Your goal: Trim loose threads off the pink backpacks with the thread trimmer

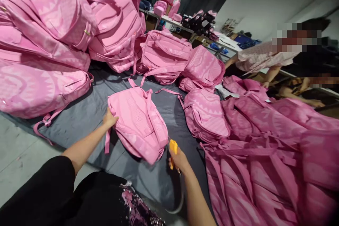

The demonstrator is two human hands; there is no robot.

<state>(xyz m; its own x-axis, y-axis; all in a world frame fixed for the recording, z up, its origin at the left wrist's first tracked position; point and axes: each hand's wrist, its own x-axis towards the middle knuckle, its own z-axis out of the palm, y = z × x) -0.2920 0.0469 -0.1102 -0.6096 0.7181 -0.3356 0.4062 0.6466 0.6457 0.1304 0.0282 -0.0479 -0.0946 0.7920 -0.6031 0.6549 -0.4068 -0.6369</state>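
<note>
A pink backpack [136, 120] lies in front of me on the dark grey cloth, its padded back panel and shoulder straps facing up. At its left edge, my left hand [110, 118] is closed on the fabric. My right hand [178, 159] is wrapped around a yellow-handled tool [173, 147] just off the backpack's lower right side. A thin tip seems to point from the tool toward the bag, but its kind is unclear. Part of the handle is hidden by my fingers.
Pink backpacks [60, 10] are piled along the left and back. Another backpack [206, 113] stands to the right, beside a heap of darker pink bags [265, 169]. A co-worker [261, 56] leans in at the far right. Shelves [172, 21] with goods stand behind.
</note>
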